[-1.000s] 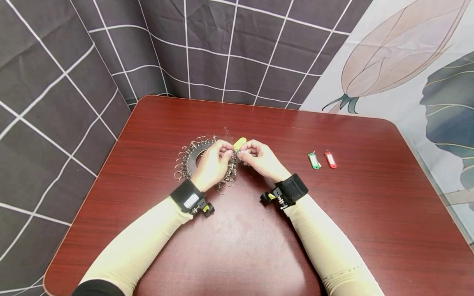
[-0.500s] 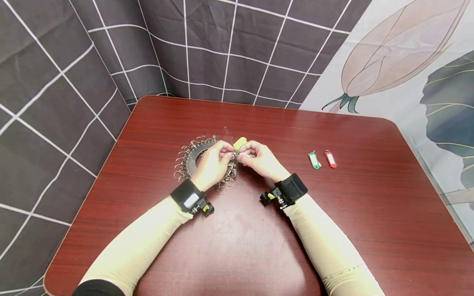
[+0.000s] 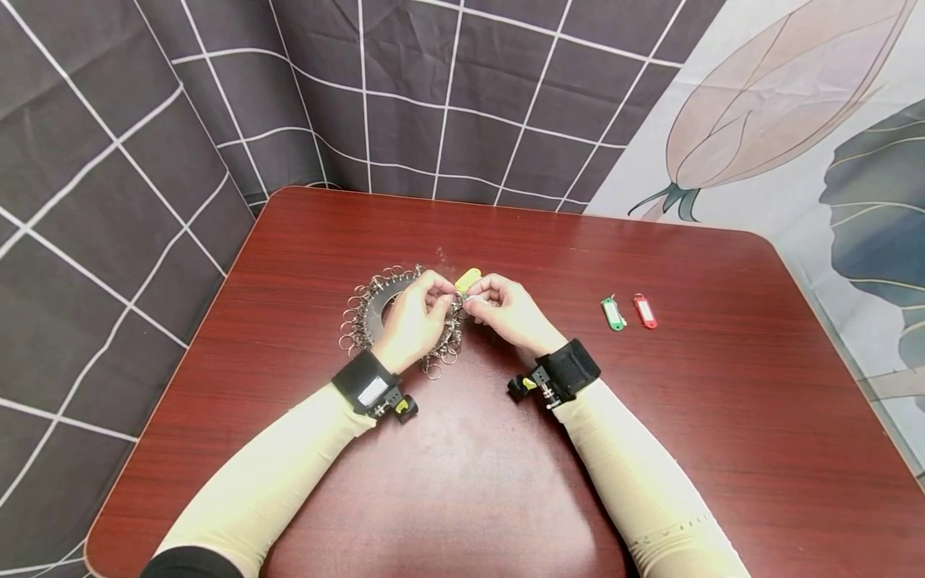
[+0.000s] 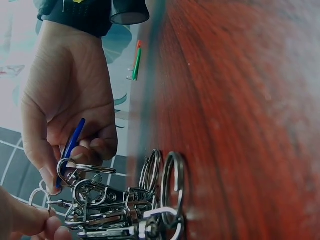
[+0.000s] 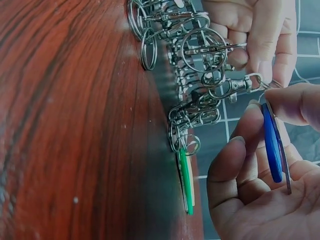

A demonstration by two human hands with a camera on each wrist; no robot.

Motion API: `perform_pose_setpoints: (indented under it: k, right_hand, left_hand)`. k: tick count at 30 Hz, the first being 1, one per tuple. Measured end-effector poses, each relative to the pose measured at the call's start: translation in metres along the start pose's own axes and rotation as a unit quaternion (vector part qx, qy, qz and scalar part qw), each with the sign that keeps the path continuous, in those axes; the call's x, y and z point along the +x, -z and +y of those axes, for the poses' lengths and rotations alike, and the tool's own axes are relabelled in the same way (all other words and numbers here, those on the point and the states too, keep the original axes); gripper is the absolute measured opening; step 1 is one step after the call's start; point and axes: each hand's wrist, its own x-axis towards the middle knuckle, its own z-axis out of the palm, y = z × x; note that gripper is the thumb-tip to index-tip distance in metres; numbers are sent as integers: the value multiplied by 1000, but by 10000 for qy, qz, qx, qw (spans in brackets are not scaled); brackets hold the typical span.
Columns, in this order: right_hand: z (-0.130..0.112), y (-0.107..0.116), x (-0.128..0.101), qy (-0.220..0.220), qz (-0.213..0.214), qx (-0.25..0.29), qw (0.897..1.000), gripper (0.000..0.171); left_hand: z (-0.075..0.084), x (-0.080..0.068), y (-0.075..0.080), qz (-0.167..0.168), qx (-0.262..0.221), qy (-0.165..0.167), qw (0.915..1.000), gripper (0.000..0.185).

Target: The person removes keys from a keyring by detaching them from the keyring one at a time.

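The step in hand seems to be joining the blue tag (image 5: 271, 145) to a split ring (image 4: 40, 189) at the grey disc's (image 3: 373, 311) two o'clock edge. The left hand (image 3: 415, 317) pinches that ring; the right hand (image 3: 519, 315), fingers bent, pinches the tag's ring end. The next move likely calls for spreading the coils. Green (image 3: 613, 313) and red tags (image 3: 645, 311) lie towards three o'clock on the desk (image 3: 448, 482).
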Motion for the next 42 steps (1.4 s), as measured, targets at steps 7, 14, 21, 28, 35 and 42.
perform_pose_setpoints:
  k: [7,14,21,28,35,42]
  right_hand:
    - [1,-1,0,8,347,276,9990,15]
    - [2,0,0,80,478,259,9985,15]
    - [-1,1,0,85,507,411,9978,14]
    - [1,1,-1,-106,115,195,9997,15]
    - [6,1,-1,-78,-469,-159,9987,15]
    - [3,1,-1,-86,-319,-112,9994,17]
  left_hand:
    - [2,-1,2,-124,273,-54,9995,11]
    - [4,-2,0,-382,602,5,9975,14]
    - [1,-1,-2,-476,666,-22,9966,11]
    - [1,-2,-2,-237,334,160,9990,11]
    - [3,-3,-1,64,40,230,9997,11]
    - [3,-2,-1,80,-36,208,9997,11]
